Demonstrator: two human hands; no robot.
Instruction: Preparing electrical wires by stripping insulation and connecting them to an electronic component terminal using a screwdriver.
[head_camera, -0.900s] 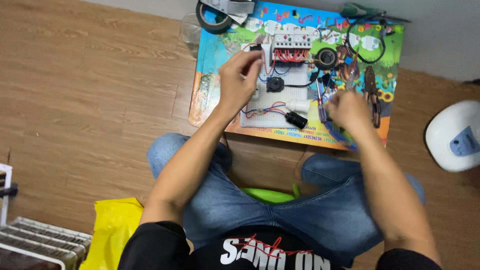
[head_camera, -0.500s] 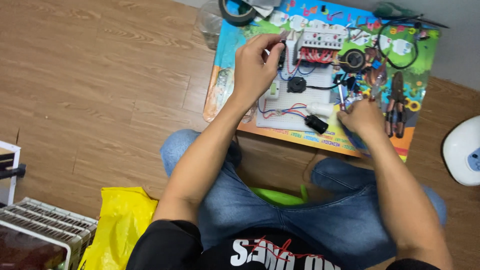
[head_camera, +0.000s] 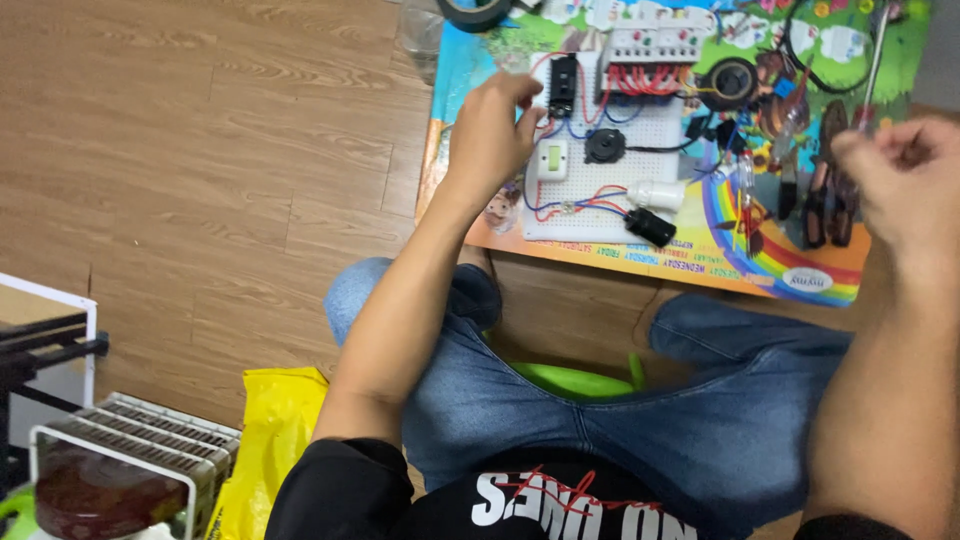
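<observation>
A white perforated board (head_camera: 600, 215) lies on a colourful picture mat (head_camera: 800, 255) on the wooden floor. It carries a row of white breakers (head_camera: 655, 45), a black switch (head_camera: 563, 85), a white rocker switch (head_camera: 552, 158), a round black buzzer (head_camera: 604, 146), a white lamp holder (head_camera: 655, 195) and red and blue wires. My left hand (head_camera: 495, 130) hovers at the board's left edge with fingers curled and fingertips next to the black switch. My right hand (head_camera: 900, 170) is raised at the right, closed around a thin-shafted screwdriver (head_camera: 876, 60).
Pliers (head_camera: 825, 190), another screwdriver (head_camera: 745, 185) and a small speaker (head_camera: 733, 80) lie on the mat's right side. A tape roll (head_camera: 475, 12) sits at its top. My jeans-clad knees (head_camera: 700, 400) are below. A yellow bag (head_camera: 270, 430) and a white rack (head_camera: 130, 450) stand at the lower left.
My right hand has lifted off the tools on the mat and pulled to the right with a screwdriver in it. My left hand has slid from the board's middle to its left edge.
</observation>
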